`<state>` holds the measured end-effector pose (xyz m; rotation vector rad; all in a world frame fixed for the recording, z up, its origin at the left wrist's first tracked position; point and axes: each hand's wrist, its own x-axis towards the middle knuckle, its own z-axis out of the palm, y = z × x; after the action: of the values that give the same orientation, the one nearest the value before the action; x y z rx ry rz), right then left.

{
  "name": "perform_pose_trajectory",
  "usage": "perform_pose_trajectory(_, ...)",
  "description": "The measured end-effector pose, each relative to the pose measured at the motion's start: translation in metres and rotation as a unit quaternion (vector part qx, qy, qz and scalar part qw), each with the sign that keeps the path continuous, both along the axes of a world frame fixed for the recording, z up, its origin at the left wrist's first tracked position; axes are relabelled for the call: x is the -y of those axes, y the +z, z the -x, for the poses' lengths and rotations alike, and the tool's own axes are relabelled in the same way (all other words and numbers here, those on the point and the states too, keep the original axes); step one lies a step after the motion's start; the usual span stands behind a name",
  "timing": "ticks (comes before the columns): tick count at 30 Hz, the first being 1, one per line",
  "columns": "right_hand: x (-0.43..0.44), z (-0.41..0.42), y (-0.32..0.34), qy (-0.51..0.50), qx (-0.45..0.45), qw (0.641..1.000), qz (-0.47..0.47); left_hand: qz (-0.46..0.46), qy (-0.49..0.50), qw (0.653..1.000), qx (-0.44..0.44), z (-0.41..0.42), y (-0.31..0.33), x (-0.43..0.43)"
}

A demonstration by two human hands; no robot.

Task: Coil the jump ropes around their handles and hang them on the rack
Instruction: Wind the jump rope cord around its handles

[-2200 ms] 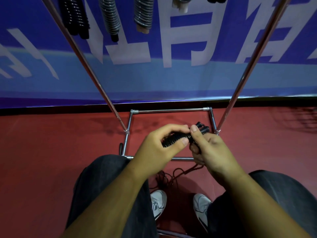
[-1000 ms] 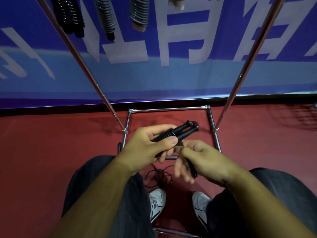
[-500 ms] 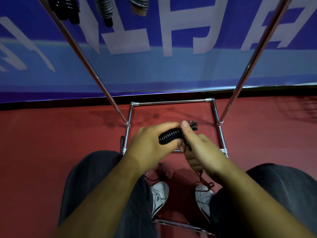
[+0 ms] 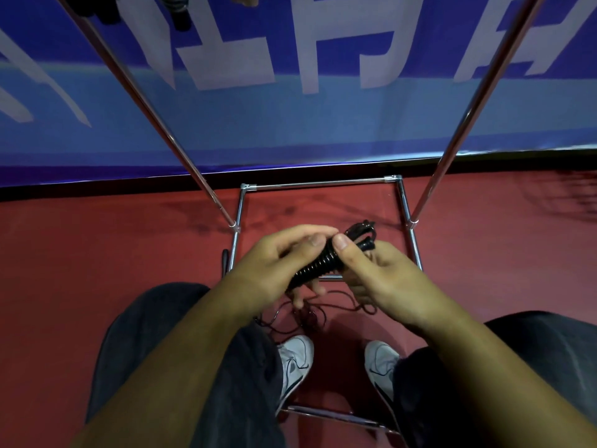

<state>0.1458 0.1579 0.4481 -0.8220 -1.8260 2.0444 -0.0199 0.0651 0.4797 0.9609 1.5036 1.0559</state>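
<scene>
L hand (image 4: 274, 266) gripped the half-wrapped jump rope handles (image 4: 318, 264), thumb on top. R hand (image 4: 382, 279), touching the bundle's far end, pinched cord against it. Loose cord (image 4: 310, 313) hung below both hands, tangled near the shoes (image 4: 295, 360). Rack (image 4: 403, 202) stood beyond the hands. Risk: slack snags, or R thumb slips & wraps spring loose.

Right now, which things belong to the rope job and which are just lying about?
Job: black jump rope, gripped by left hand and right hand; its loose cord; rack; hung ropes.
Bystanders: banner; white shoes; red floor.
</scene>
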Motion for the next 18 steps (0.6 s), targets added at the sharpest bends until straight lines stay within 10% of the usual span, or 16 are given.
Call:
perform_pose_trajectory(7, -0.003, -0.014, 0.0, 0.018, -0.032, 0.999, 0.01, 0.046, -0.1, 0.994, 0.021, -0.003, 0.003, 0.002)
perform_pose_trajectory(18, 0.002, -0.016, -0.007, -0.091, 0.09, 0.982, -0.138, -0.004, -0.003, 0.992, -0.125, -0.02, -0.008, -0.009)
